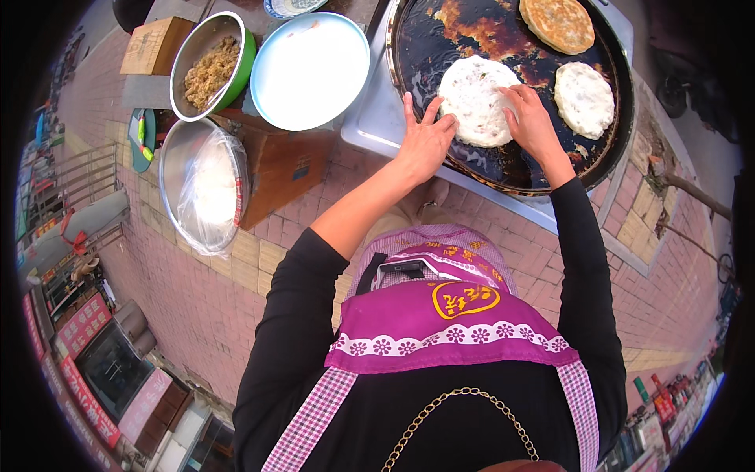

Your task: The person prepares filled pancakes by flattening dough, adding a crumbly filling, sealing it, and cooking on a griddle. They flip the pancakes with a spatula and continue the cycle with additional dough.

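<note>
A pale, uncooked-looking filled flatbread (479,103) lies on the large round oiled griddle (507,168). My left hand (426,140) rests its spread fingertips at the left edge of this flatbread. At its right side, my right hand (527,121) touches the top with bent, parted fingers. Neither hand grips anything. Further right on the griddle lies a smaller pale flatbread (584,100), and a browned flatbread (557,25) sits above it near the far rim. Brown, flaky residue sticks to the griddle's dark surface.
Left of the griddle are a white plate with a blue rim (311,71) and a green-sided metal bowl (240,74) of minced filling. Below, a metal basin (167,171) holds white dough under plastic film, beside a wooden cabinet (283,171). A wooden box (154,46) stands far left.
</note>
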